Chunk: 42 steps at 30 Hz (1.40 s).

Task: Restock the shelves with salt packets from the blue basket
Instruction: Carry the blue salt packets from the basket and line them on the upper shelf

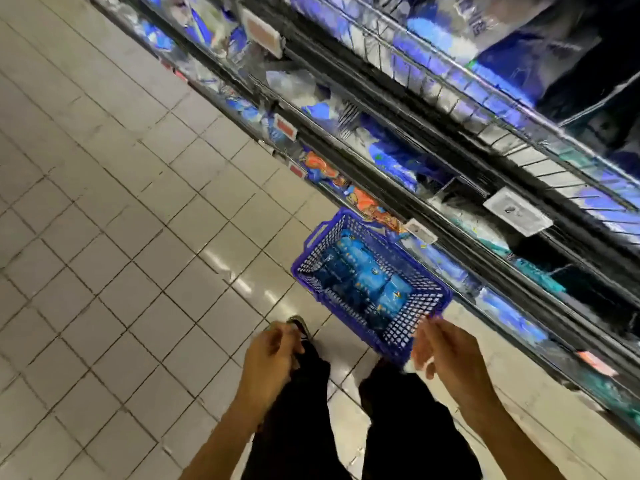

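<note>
1. Left hand (270, 358): lower centre, fingers loosely curled, holding nothing.
2. Right hand (446, 355): lower right of centre, fingers relaxed, empty, at the basket's near rim.
3. Basket (313, 271): centre, on the tiled floor (104, 237), holding blue salt packets (367, 271).
4. Shelves (450, 133): upper right, stocked with blurred packets.

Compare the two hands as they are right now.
The left hand hangs over the tiled floor with fingers curled loosely; the right hand reaches over the blue plastic basket rim, fingers straighter. Both hands hold nothing.
</note>
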{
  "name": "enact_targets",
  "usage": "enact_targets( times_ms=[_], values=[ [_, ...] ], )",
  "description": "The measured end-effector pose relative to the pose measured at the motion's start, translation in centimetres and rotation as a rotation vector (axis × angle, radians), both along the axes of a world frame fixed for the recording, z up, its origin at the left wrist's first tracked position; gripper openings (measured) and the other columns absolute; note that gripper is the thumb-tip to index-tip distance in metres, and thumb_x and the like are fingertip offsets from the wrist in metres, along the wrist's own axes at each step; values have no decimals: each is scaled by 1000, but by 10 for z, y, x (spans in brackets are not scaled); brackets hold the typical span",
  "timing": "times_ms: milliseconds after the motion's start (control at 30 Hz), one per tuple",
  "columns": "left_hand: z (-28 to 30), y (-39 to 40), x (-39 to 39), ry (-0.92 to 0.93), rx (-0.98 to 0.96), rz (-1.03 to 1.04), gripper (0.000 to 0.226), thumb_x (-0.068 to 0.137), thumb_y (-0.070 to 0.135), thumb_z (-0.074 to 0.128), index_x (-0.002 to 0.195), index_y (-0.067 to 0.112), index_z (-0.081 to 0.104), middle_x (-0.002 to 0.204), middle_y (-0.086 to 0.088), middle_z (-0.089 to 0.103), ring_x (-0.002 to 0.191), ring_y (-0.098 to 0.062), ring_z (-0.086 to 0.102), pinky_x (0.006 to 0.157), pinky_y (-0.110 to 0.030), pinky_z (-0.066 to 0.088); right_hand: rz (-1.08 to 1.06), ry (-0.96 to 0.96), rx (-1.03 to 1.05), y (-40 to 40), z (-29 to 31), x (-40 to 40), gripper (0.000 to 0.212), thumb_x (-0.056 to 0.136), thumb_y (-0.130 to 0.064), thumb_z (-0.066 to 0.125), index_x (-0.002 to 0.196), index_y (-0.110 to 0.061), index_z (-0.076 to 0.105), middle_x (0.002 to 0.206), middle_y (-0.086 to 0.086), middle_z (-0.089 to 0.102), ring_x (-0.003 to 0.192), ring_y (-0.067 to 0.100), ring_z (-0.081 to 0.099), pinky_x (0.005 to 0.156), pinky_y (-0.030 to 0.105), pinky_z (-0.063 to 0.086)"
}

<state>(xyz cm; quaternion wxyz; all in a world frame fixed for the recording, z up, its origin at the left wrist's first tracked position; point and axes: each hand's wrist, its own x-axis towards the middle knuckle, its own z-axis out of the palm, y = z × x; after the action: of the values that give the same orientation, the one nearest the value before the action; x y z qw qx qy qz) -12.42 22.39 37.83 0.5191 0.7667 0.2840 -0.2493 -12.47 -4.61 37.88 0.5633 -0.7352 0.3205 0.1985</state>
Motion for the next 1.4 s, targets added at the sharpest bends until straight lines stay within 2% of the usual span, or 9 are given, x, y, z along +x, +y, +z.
enact_targets(
  times_ms=[133, 333, 467, 567, 733, 867, 1033, 1133, 1400],
  values=[
    [-108, -11, 67, 37, 32, -278, 28, 101, 14, 50, 80, 20, 68, 69, 14, 72, 62, -1, 66, 62, -20, 54, -140, 116, -47, 21, -107, 27, 33, 104, -12, 49, 75, -10, 65, 52, 1, 67, 44, 8, 61, 42, 25, 44],
    [-313, -55, 129, 89, 219, -614, 24, 100, 19, 49, 116, 8, 64, 112, -14, 71, 105, -34, 66, 71, -28, 39, -191, 381, 31, 46, -320, 76, 23, 105, -21, 48, 91, -9, 62, 70, 6, 63, 52, 15, 64, 46, 22, 46],
    [-441, -81, 160, 119, 322, -850, 38, 101, 17, 44, 134, 2, 54, 132, -21, 60, 120, -40, 58, 84, -36, 45, -64, 474, 33, 50, -448, 98, 29, 105, -20, 47, 81, -10, 61, 89, 14, 68, 111, 44, 64, 52, 19, 52],
    [-514, -94, 184, 99, 358, -804, 51, 101, 24, 53, 145, 0, 42, 145, -22, 49, 133, -39, 48, 105, -43, 41, 52, 498, -4, 55, -530, 112, 39, 106, -25, 44, 120, 6, 61, 133, 29, 60, 124, 44, 57, 96, 38, 55],
    [-599, -112, 218, -70, 651, -878, 60, 102, 39, 47, 144, -2, 34, 147, -25, 37, 138, -40, 39, 109, -48, 36, -33, 349, -191, 70, -622, 159, 46, 101, -27, 56, 138, 1, 54, 143, 21, 55, 131, 36, 53, 102, 37, 42],
    [-633, -124, 223, -156, 883, -911, 50, 106, 30, 42, 145, -1, 36, 151, -24, 33, 139, -38, 35, 110, -45, 36, -234, 429, -229, 73, -668, 186, 70, 97, -40, 60, 147, 1, 34, 147, 21, 48, 132, 38, 50, 105, 44, 46],
    [-647, -132, 225, -124, 933, -920, 52, 103, 44, 45, 137, 5, 44, 142, -18, 41, 133, -33, 37, 108, -43, 33, -398, 371, -31, 61, -685, 179, 66, 86, -43, 72, 140, -10, 50, 141, 16, 57, 125, 25, 61, 102, 39, 52],
    [-647, -131, 229, -51, 859, -984, 70, 97, 64, 44, 139, 8, 46, 145, -18, 42, 137, -35, 36, 113, -47, 29, -646, 347, 262, 55, -676, 167, 44, 71, -31, 88, 104, -25, 60, 96, 8, 72, 71, 15, 76, 56, 32, 61],
    [-653, -131, 210, 186, 456, -717, 99, 86, 56, 71, 153, 3, 21, 156, -26, 20, 139, -41, 42, 111, -44, 41, -593, 359, 359, 27, -664, 132, 43, 76, -10, 82, 116, -16, 70, 93, 13, 78, 75, 30, 77, 61, 40, 63]
  ],
)
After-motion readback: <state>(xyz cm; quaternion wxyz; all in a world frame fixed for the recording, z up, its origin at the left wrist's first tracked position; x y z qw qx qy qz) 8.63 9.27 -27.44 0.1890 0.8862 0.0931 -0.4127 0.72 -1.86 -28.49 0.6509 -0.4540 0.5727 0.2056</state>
